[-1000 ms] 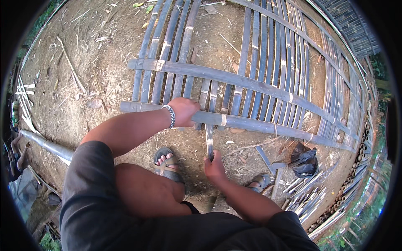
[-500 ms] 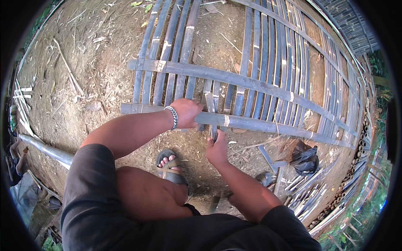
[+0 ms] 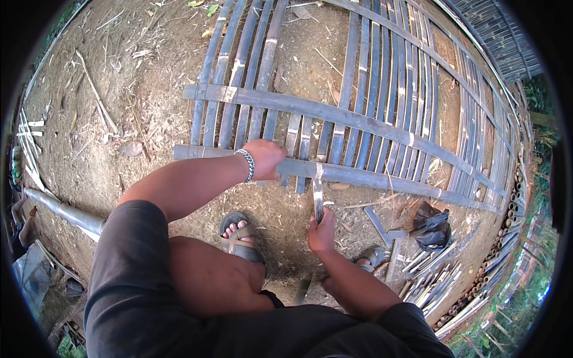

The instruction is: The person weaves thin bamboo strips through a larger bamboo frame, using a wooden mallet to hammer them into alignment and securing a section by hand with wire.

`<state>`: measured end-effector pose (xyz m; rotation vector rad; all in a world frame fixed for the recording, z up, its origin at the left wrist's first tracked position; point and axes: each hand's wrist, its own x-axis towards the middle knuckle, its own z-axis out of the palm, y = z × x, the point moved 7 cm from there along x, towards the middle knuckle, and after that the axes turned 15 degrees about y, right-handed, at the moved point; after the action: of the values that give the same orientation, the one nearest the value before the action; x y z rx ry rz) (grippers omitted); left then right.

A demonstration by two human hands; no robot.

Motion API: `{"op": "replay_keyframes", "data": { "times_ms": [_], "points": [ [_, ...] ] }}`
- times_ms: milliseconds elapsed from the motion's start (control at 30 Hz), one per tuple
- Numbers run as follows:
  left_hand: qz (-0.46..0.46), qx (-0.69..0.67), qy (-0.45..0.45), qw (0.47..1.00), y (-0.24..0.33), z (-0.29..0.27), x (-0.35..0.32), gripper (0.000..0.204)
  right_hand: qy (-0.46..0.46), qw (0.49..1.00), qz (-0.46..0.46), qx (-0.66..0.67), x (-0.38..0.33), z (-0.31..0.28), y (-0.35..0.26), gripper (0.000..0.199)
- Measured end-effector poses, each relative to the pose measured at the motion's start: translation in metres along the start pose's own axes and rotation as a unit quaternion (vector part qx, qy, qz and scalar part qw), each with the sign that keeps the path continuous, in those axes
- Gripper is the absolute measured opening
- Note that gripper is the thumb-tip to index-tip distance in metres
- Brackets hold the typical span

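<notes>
My left hand (image 3: 267,160), with a chain bracelet at the wrist, is closed round the near bamboo rail (image 3: 358,174) of a slatted bamboo panel. Just to its right, two short bamboo slats (image 3: 290,140) lie side by side, their near ends poking out past the rail. Low in my right hand (image 3: 322,231) is the near end of a narrow flat tool (image 3: 318,197), dark by the fingers and paler above. Its far end meets or overlaps the rail. Blade or hammer, I cannot tell which. A second bamboo crosspiece (image 3: 334,113) runs over the slats farther off.
My sandalled foot (image 3: 242,238) stands below the rail. A black plastic bag (image 3: 431,227) and loose bamboo strips (image 3: 439,271) lie at right. A bamboo pole (image 3: 65,212) lies at left, with another person's leg (image 3: 27,230) beyond. Dry litter covers the soil (image 3: 149,71).
My right hand has drawn the tool back toward me and slightly right; its far end was out over the slats before. My left hand keeps its place on the rail.
</notes>
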<state>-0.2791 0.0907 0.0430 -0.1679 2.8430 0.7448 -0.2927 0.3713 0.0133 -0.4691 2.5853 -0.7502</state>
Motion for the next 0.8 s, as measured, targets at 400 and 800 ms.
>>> {"op": "replay_keyframes", "data": {
  "times_ms": [400, 800],
  "points": [
    [-0.01, 0.012, -0.013, 1.0, -0.006, 0.014, 0.005, 0.042, -0.029, 0.997, 0.038, -0.057, 0.021, -0.011, 0.003, 0.046],
    [-0.005, 0.012, -0.012, 1.0, -0.006, 0.011, 0.005, 0.044, -0.111, 0.981, -0.007, -0.156, 0.026, -0.024, -0.011, 0.05]
  ]
}}
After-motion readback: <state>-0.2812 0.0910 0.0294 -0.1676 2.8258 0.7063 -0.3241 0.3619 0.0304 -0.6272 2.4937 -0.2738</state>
